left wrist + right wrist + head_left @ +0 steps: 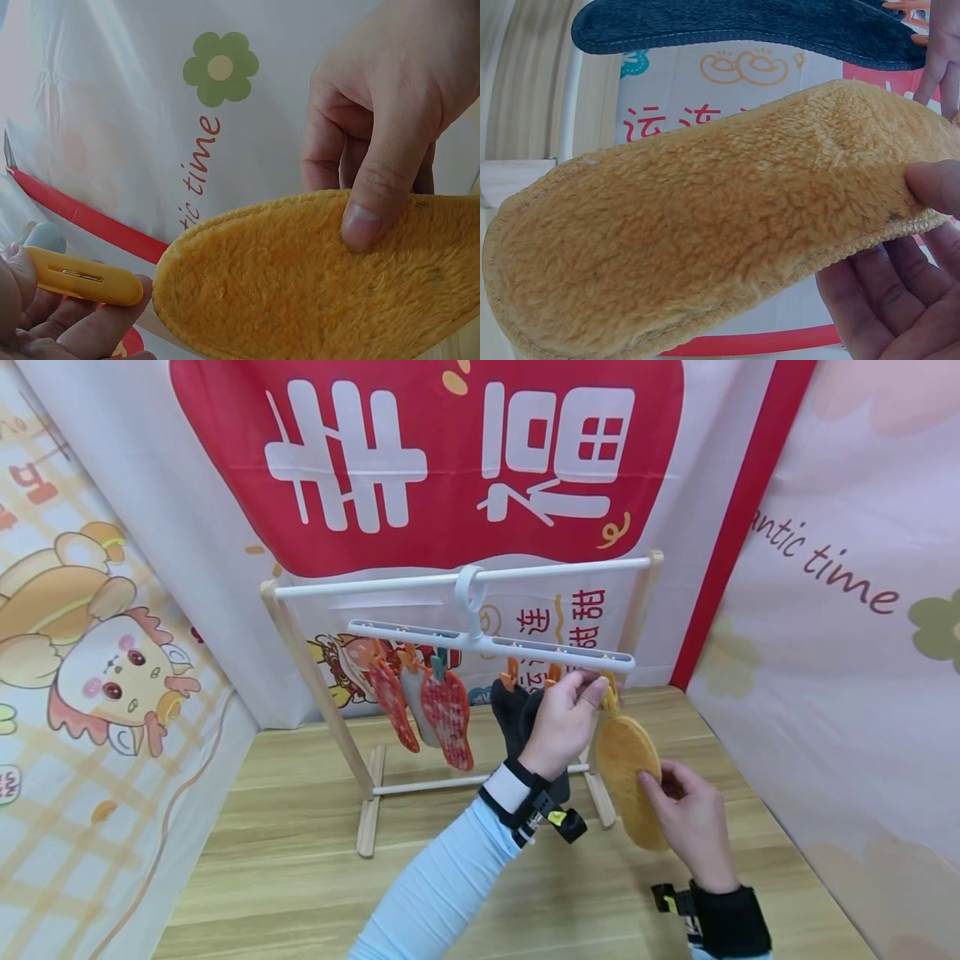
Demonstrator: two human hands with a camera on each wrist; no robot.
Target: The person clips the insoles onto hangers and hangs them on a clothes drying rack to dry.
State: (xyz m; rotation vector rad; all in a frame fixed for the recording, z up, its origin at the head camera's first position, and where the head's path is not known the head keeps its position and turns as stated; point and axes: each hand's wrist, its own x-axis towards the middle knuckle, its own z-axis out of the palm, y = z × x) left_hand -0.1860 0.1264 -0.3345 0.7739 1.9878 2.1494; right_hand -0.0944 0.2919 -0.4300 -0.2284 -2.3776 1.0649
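My left hand (562, 722) pinches a yellow clip (90, 279) beneath the right end of the white hanger (555, 652). Just below the clip is a fuzzy yellow insole (628, 768), upright with its tip up; whether the clip bites it I cannot tell. Thumb and fingers of my right hand (693, 822) grip the insole by its right edge. Dark insoles (510, 714) hang from orange clips (509, 675) behind my left hand, partly hidden by it. On the hanger's left half, red patterned insoles (447, 718) and a grey one (414, 697) hang from clips.
The hanger hooks over the white top bar (360, 585) of a rack with wooden side posts (318, 685). Its feet (369, 810) stand on a wood-grain table (285, 877). Printed cloth walls (847, 710) enclose the back and both sides.
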